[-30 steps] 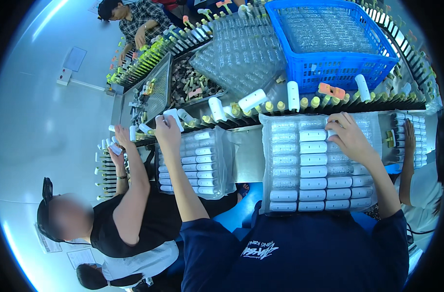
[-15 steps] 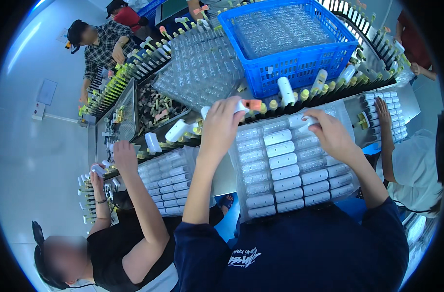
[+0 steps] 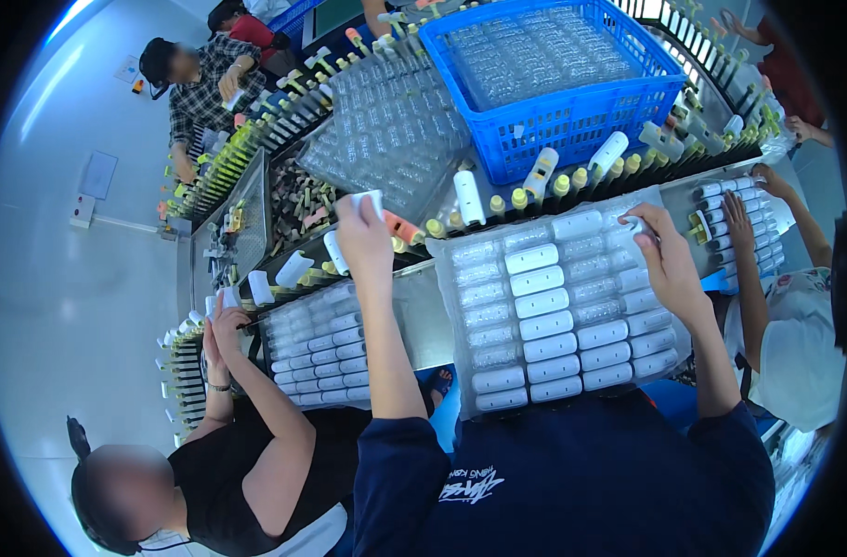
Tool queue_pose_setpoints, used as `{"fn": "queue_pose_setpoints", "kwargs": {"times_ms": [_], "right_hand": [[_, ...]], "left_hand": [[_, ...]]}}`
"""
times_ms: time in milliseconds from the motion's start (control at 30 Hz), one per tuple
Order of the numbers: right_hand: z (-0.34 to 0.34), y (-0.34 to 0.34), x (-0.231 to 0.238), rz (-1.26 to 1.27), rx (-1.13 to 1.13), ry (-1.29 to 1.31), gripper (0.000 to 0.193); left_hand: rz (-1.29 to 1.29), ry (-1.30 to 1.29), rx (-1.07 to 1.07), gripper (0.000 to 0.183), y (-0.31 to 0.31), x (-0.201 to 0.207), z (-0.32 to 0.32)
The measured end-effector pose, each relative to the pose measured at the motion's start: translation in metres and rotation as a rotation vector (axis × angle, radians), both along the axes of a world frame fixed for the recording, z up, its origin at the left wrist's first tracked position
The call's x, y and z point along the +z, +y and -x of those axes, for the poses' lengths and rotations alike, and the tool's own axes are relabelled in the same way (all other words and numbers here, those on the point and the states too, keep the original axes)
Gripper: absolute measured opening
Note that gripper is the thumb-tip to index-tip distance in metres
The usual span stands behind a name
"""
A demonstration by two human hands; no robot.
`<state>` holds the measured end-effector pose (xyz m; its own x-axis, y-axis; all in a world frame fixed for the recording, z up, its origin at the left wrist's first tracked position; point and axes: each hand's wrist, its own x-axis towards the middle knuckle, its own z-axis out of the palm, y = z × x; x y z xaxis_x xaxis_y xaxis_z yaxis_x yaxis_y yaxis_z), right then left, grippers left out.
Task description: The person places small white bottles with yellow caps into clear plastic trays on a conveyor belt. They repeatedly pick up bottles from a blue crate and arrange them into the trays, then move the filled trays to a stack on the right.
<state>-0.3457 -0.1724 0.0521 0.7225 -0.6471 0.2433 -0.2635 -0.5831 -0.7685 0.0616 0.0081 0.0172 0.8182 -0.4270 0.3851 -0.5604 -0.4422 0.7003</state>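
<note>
- Left hand (image 3: 366, 243): grasping a white casing (image 3: 378, 202) at the pegs; forearm nearly upright, fingers pointing away from the body, just beside an orange piece (image 3: 403, 228).
- Right hand (image 3: 667, 260): pinching a second casing (image 3: 633, 224), only one end visible, above the tray's far right corner; forearm slants inward, fingers curled.
- Clear tray (image 3: 486, 316), beneath the right hand: roughly half or more filled, by judgement. Leftmost column, only the nearest two pockets occupied; second column, all but the farthest; third, the farthest and nearest three; fourth, its nearer pockets. Other pockets in the first three columns are bare; the fourth's far end is partly hidden.
- Row of yellow-tipped pegs (image 3: 519, 199), beyond the tray: several carry white casings.
- Surface (image 3: 419, 316): bare metal between this tray and a left-hand neighbour's tray (image 3: 303, 320), also part filled.
- Blue crate (image 3: 493, 139), farther out: holds stacked clear trays (image 3: 540, 56).
</note>
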Motion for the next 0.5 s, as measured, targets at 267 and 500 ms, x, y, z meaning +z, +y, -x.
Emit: {"fn": "queue_pose_setpoints", "kwargs": {"times_ms": [267, 500], "right_hand": [[-0.005, -0.002, -0.008, 0.015, 0.016, -0.007, 0.029], [-0.024, 0.002, -0.005, 0.058, 0.040, 0.010, 0.030]], "left_hand": [[-0.234, 0.097, 0.079, 0.042, 0.033, -0.007, -0.027], [-0.567, -0.382, 0.357, 0.037, 0.042, -0.047, -0.043]]}}
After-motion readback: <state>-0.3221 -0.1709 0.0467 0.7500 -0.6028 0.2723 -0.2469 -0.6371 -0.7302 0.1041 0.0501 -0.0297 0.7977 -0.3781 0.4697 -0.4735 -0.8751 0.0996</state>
